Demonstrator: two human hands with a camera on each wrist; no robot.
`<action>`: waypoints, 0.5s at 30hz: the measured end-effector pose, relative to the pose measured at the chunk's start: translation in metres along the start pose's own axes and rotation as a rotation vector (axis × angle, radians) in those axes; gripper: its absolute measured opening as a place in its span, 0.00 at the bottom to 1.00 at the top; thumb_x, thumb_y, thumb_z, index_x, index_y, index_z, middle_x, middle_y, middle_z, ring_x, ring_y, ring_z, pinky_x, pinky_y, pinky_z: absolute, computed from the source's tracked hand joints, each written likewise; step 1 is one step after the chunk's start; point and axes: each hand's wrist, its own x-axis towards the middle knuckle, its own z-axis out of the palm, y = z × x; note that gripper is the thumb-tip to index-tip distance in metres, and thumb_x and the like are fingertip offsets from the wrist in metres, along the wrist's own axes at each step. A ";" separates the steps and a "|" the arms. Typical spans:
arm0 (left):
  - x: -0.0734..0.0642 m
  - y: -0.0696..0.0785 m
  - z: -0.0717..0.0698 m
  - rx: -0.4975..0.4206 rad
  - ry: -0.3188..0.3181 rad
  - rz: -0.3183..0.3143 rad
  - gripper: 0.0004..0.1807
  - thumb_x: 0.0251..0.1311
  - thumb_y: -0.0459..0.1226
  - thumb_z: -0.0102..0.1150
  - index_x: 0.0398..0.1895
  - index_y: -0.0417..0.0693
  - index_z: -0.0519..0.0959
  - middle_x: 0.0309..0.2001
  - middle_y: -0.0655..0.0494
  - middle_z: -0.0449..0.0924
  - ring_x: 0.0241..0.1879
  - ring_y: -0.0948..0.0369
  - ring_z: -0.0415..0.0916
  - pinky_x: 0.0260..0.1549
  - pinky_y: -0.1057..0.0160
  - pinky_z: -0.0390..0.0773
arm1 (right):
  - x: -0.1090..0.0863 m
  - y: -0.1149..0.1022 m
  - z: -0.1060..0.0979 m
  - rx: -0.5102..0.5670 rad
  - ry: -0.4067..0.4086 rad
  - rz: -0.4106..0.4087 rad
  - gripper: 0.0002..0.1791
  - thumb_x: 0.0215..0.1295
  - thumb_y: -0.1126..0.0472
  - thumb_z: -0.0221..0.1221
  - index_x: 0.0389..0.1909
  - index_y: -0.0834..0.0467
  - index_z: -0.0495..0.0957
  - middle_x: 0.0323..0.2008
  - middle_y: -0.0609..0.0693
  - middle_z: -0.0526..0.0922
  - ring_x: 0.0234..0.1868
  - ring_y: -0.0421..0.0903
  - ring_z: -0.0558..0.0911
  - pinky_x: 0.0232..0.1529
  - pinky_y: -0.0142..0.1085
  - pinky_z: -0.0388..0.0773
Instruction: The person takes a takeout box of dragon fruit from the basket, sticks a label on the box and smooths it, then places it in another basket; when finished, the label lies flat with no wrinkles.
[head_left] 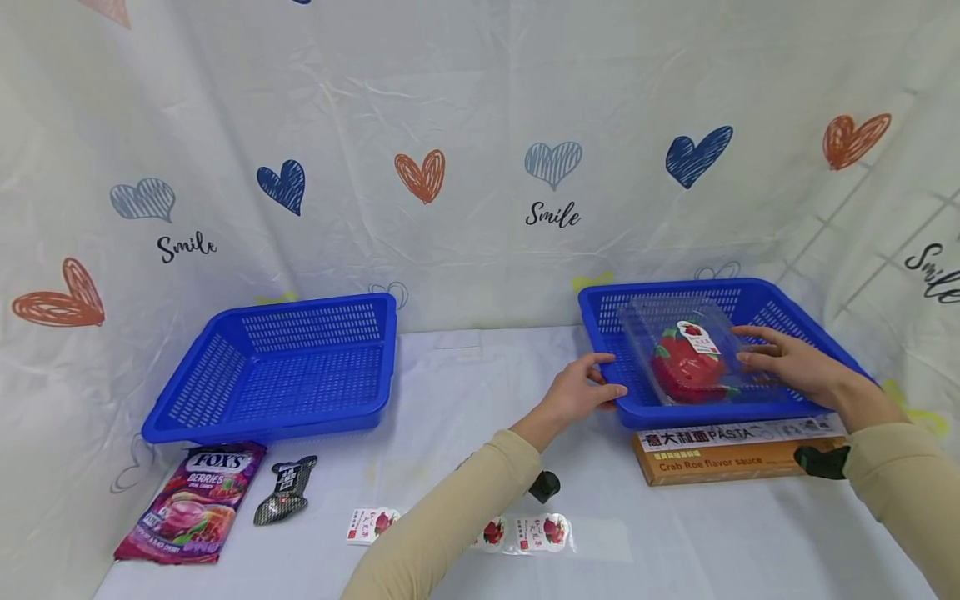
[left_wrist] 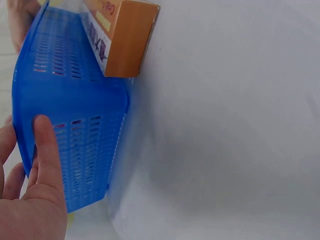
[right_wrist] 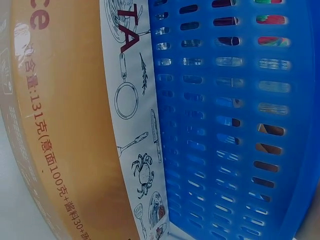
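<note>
A blue plastic basket [head_left: 637,411] stands on the right, holding a clear plastic box [head_left: 645,312] with red dragon fruit [head_left: 686,371] inside and a dragon fruit sticker [head_left: 697,337] on its lid. My left hand [head_left: 576,390] grips the basket's left rim; in the left wrist view the thumb [left_wrist: 46,145] lies along the outer wall and the other fingers go over the edge. Over the right end of the box reaches my right hand [head_left: 798,362], its fingers fairly straight at the box's edge. The right wrist view shows the perforated basket wall [right_wrist: 245,150], without that hand's fingers.
A pasta box [head_left: 712,462] lies against the right basket's front. Another blue basket [head_left: 315,375] stands on the left, with a candy bag [head_left: 191,504] and a small black packet [head_left: 286,490] before it. A strip of dragon fruit stickers [head_left: 542,533] lies near the front, partly behind my left sleeve.
</note>
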 end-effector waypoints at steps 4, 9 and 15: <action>0.000 0.000 0.000 -0.018 0.000 0.001 0.28 0.58 0.36 0.68 0.63 0.54 0.74 0.33 0.55 0.73 0.27 0.60 0.82 0.40 0.55 0.82 | 0.000 -0.001 0.000 -0.005 0.001 -0.006 0.41 0.75 0.45 0.47 0.76 0.62 0.41 0.65 0.80 0.55 0.59 0.72 0.68 0.52 0.57 0.75; -0.001 0.000 0.000 -0.022 0.001 -0.001 0.28 0.59 0.36 0.68 0.63 0.54 0.74 0.33 0.54 0.73 0.27 0.60 0.82 0.41 0.53 0.82 | 0.000 0.000 0.001 0.010 0.005 -0.010 0.41 0.76 0.45 0.47 0.76 0.62 0.42 0.65 0.79 0.56 0.60 0.71 0.69 0.53 0.55 0.75; -0.002 0.002 0.000 -0.001 0.009 -0.003 0.27 0.58 0.36 0.68 0.62 0.54 0.74 0.33 0.55 0.73 0.27 0.60 0.82 0.38 0.57 0.83 | -0.002 0.000 0.001 0.062 0.016 -0.008 0.40 0.75 0.47 0.50 0.76 0.62 0.43 0.66 0.78 0.56 0.58 0.65 0.71 0.47 0.42 0.79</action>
